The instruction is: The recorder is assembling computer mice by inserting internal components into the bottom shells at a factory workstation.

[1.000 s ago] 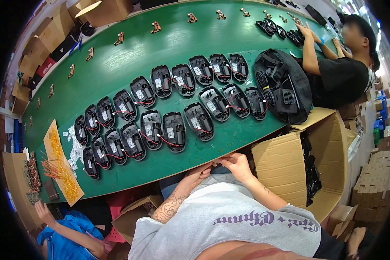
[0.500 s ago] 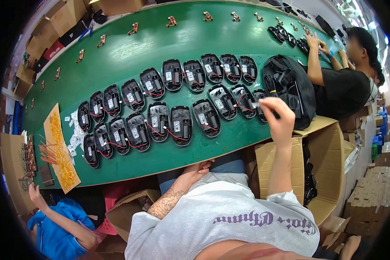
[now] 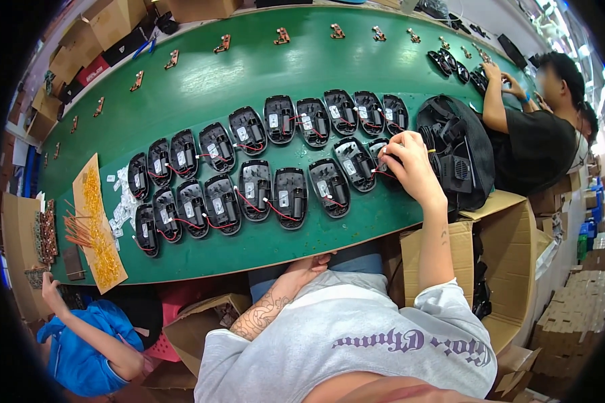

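My right hand [image 3: 410, 164] is pinched over the right end of the near row of oval black plastic housings. Its fingertips close on something small and pale, partly covered by the fingers. Under them lies a housing [image 3: 378, 145], mostly hidden, with a red wire running beside it. The neighbouring housing [image 3: 354, 164] has a white label, a dark cylinder and a red wire with a white plug. Two curved rows of such housings, open side up, fill the table's middle. My left hand [image 3: 309, 269] rests in my lap by the table edge, its fingers mostly hidden.
A black bag [image 3: 460, 161] with dark parts and a cable stands right of the rows. Left are a pile of small white pieces [image 3: 124, 208] and a board of amber pieces [image 3: 97, 221]. Small circuit boards [image 3: 281, 35] line the far side. Co-workers sit left and right.
My right hand has moved left and lower onto the end of the near row, its fingertips now at a housing. My left hand stays in my lap. The view has shifted slightly.
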`<state>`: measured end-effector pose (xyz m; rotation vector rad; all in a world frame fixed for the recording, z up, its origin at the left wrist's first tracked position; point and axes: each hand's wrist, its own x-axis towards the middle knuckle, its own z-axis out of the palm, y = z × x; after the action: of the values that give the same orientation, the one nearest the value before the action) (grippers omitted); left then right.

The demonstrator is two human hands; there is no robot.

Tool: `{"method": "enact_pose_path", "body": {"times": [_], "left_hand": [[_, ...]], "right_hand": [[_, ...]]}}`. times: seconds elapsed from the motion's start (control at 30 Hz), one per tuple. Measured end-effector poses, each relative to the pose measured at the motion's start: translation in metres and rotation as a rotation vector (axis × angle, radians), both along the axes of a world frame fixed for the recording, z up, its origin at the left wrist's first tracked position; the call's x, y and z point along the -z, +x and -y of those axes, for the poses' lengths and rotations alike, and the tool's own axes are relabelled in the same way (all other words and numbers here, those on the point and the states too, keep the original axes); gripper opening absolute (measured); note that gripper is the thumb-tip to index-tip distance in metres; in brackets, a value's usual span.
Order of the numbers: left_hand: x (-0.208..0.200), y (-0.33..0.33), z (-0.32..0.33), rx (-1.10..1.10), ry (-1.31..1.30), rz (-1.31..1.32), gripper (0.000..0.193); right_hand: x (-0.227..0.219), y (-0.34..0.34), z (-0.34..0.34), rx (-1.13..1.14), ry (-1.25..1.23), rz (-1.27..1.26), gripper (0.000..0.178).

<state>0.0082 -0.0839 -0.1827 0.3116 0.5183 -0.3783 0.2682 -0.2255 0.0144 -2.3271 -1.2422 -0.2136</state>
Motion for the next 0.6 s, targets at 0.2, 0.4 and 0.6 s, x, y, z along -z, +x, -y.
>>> {"method": "enact_pose_path", "body": {"times": [0.2, 0.4, 0.6], "left_hand": [[0.0, 0.0, 0.002, -0.027, -0.023, -0.008, 0.014], [0.003, -0.001, 0.0, -0.028, -0.037, 0.013, 0.015], [0.0, -0.004, -0.002, 0.05, -0.007, -0.009, 0.023]], "right_hand": [[0.001, -0.004, 0.004, 0.035, 0.007, 0.004, 0.009], [-0.005, -0.015, 0.006, 0.052, -0.043, 0.078, 0.012], [-0.011, -0.039, 0.006, 0.087, 0.313, 0.305, 0.016]]}}
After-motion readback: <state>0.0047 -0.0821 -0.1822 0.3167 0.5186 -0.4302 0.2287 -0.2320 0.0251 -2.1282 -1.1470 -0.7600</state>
